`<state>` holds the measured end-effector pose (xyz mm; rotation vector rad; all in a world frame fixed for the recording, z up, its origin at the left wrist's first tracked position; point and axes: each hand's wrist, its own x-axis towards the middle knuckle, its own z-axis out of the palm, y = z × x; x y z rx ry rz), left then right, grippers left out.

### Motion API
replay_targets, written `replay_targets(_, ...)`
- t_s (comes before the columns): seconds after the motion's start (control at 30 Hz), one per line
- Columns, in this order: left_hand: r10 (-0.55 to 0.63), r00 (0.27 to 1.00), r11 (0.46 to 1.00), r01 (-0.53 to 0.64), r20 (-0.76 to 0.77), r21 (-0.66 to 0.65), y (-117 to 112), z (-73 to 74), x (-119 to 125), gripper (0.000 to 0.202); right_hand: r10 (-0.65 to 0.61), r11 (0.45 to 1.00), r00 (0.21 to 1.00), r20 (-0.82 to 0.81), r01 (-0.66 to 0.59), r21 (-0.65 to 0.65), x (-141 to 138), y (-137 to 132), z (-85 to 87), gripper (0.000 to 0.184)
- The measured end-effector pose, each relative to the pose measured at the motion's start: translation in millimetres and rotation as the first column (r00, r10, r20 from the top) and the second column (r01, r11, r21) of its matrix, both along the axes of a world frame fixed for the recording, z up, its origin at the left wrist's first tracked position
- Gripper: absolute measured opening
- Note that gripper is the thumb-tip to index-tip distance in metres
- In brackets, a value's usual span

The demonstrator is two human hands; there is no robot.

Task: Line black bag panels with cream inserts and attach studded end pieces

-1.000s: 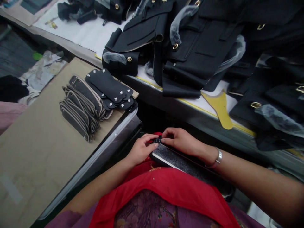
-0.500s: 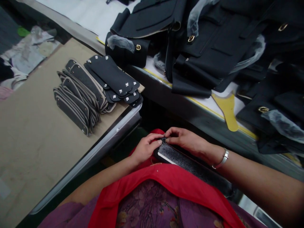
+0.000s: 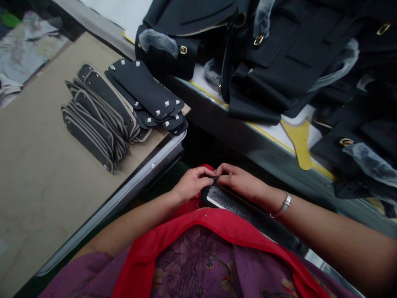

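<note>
A long dark piece [image 3: 242, 210] with a grey fuzzy face, a black border and a white strip along one edge lies across my lap; it looks like part of a bag. At its far end, my left hand [image 3: 194, 181] pinches the black border between thumb and fingers. My right hand [image 3: 237, 179] is closed beside it, thumb and fingertips pinching the same border. The fingertips of both hands nearly meet, and whatever small detail lies between them is hidden. The rest of the piece runs to the right under my right forearm.
On the brown board [image 3: 34, 165] at left stand stacked grey-edged panels [image 3: 89, 124] and black panels with white tabs [image 3: 139, 89]. Black bags [image 3: 263, 66] with gold clasps and plastic wrapping cover the bench at right. A yellow tool-shaped piece [image 3: 300, 142] overhangs its edge.
My left thumb has moved up and in, closer to the right hand's fingertips, on the same end of the piece. The view has shifted slightly.
</note>
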<state>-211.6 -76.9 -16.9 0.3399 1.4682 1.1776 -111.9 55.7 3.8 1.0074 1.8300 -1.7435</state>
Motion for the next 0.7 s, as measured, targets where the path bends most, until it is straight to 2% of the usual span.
replay_targets(0.13,-0.07,0.998,0.997,0.07,-0.007,0.013,0.6,-1.1,-7.3,0.02,0.013,1.0,1.0,-0.02,-0.013,0.005,2.7,2.0,-0.2,0.016)
replay_targets(0.23,-0.117,0.992,0.993,0.116,0.043,0.031,-0.8,-6.0,-12.1,0.024,0.012,0.999,0.999,-0.032,-0.014,-0.041,6.1,4.5,-0.8,0.019)
replay_targets(0.43,-0.068,0.979,0.997,0.062,0.194,0.04,-0.4,-11.6,-14.1,0.027,0.006,1.0,0.998,-0.066,-0.007,-0.026,10.0,5.7,-3.0,0.02)
replay_targets(0.57,-0.046,0.975,0.999,0.046,0.216,0.006,1.8,-7.9,-12.4,0.025,0.002,0.999,0.997,-0.08,-0.006,-0.043,10.3,5.7,-3.8,0.019)
replay_targets(0.7,-0.077,0.985,0.996,0.082,0.157,-0.023,7.3,-0.2,-12.3,0.02,0.006,1.0,0.997,-0.073,-0.007,-0.02,10.6,4.6,-1.8,0.016)
